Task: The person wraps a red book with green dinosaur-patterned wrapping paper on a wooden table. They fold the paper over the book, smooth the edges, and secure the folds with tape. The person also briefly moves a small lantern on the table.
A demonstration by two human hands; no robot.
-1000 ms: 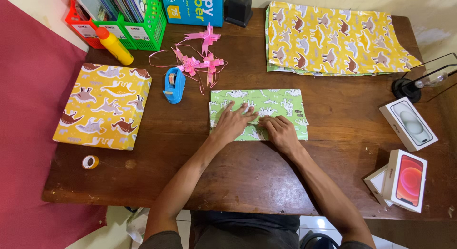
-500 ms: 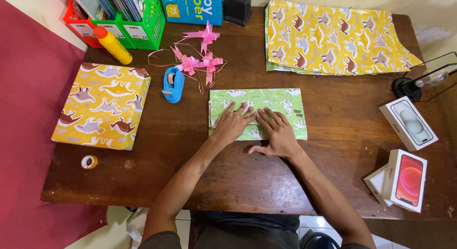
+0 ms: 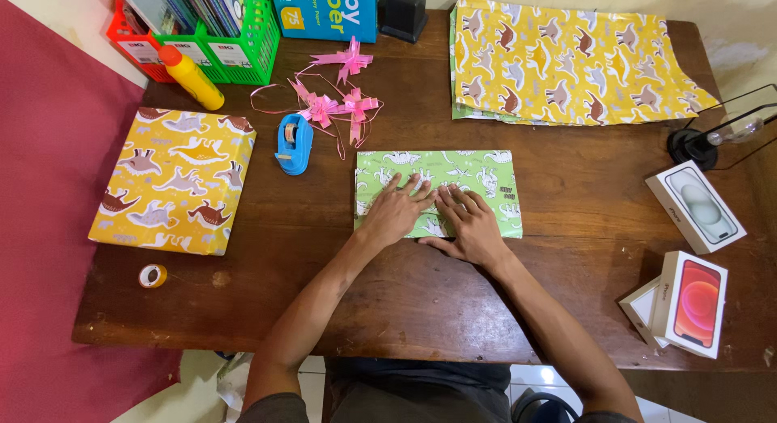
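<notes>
A flat parcel wrapped in green dinosaur-print paper (image 3: 477, 170) lies in the middle of the brown wooden table (image 3: 421, 293). My left hand (image 3: 395, 211) rests flat on its left half, fingers spread. My right hand (image 3: 469, 225) lies flat on the parcel's lower middle, fingers pointing up and left, thumb along the near edge. Both palms press on the paper and hold nothing. The two hands almost touch at the fingertips.
A yellow dinosaur-wrapped box (image 3: 172, 190) sits at left, a blue tape dispenser (image 3: 293, 144) and pink ribbon bows (image 3: 336, 103) behind the parcel. Yellow wrapping sheets (image 3: 566, 63) lie at back right. Phone boxes (image 3: 694, 208) (image 3: 688, 303) stand at right; a tape roll (image 3: 152, 275) and glue bottle (image 3: 191, 76) at left.
My right hand slid a little up and left over the parcel, its thumb swinging out and then back to the near edge. My left hand stayed put.
</notes>
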